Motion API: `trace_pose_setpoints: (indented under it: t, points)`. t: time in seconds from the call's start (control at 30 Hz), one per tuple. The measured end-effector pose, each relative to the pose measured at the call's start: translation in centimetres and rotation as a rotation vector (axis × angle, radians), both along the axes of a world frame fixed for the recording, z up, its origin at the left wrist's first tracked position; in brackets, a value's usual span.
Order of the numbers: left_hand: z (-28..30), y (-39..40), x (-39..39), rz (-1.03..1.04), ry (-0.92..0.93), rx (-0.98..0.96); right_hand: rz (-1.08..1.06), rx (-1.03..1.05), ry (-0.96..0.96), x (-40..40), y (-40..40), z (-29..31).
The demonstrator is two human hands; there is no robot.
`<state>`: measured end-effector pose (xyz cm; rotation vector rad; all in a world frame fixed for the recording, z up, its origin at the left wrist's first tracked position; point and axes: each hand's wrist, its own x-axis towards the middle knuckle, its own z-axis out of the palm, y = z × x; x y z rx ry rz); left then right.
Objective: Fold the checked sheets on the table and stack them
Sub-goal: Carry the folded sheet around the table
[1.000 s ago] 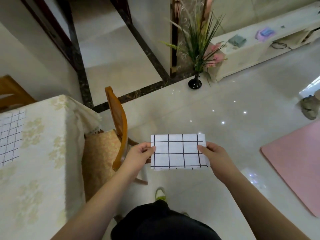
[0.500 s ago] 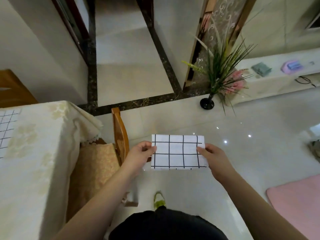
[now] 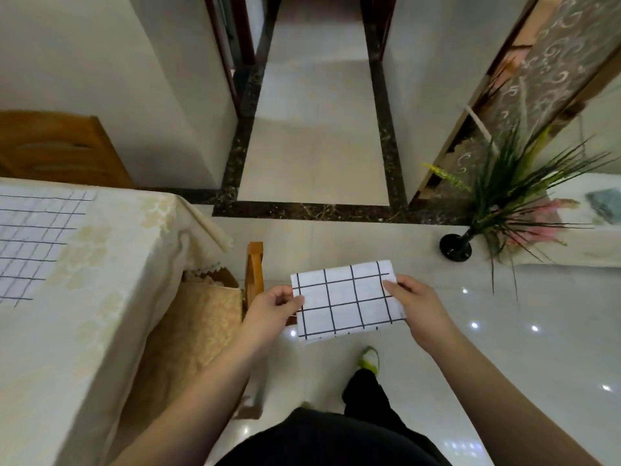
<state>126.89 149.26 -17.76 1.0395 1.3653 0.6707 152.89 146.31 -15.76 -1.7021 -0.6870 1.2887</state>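
Observation:
A small folded white sheet with a black check (image 3: pixel 346 301) hangs flat in the air above the floor, in front of my body. My left hand (image 3: pixel 272 311) pinches its left edge and my right hand (image 3: pixel 416 304) pinches its right edge. At the left stands the table (image 3: pixel 100 297) under a cream patterned cloth. A second checked sheet (image 3: pixel 33 243) lies spread flat on the tabletop, cut off by the left edge of the view.
A wooden chair with a tan cushion (image 3: pixel 208 317) is tucked against the table's right side, close to my left hand. A black vase with grasses (image 3: pixel 457 247) stands on the glossy tiled floor at the right. A doorway opens straight ahead.
My view has swung left toward the table, and more of the spread sheet shows. Both hands keep their pinch on the folded sheet, which now tilts slightly.

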Motion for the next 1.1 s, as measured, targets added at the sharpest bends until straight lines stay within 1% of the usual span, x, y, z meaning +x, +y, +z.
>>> trace_pose_setpoints:
  t: [0.27,0.4,0.53,0.63,0.8,0.93,1.1]
  points:
    - [0.8,6.5,5.0,0.190,0.055,-0.091,0.220,0.014,0.006,5.5,9.9,-0.8]
    - [1.9,8.9,7.4,0.273,-0.006,-0.091,0.307,0.002,0.023,7.7,14.1,-0.7]
    - [1.9,10.4,8.6,0.350,-0.020,-0.117,0.373,0.001,0.005,8.4,17.4,-0.7]
    - [1.5,11.7,8.3,0.408,-0.028,-0.126,0.416,0.000,0.002,7.9,20.0,-0.8]
    - [1.0,14.5,6.7,0.542,-0.041,-0.121,0.499,-0.036,0.052,5.8,24.8,-1.3]
    - [0.6,17.5,4.8,0.648,-0.064,-0.129,0.596,-0.067,0.067,2.9,29.5,-2.1]
    - [-0.6,21.5,1.2,0.771,-0.048,-0.130,0.706,-0.100,0.024,-1.8,35.2,-2.7]
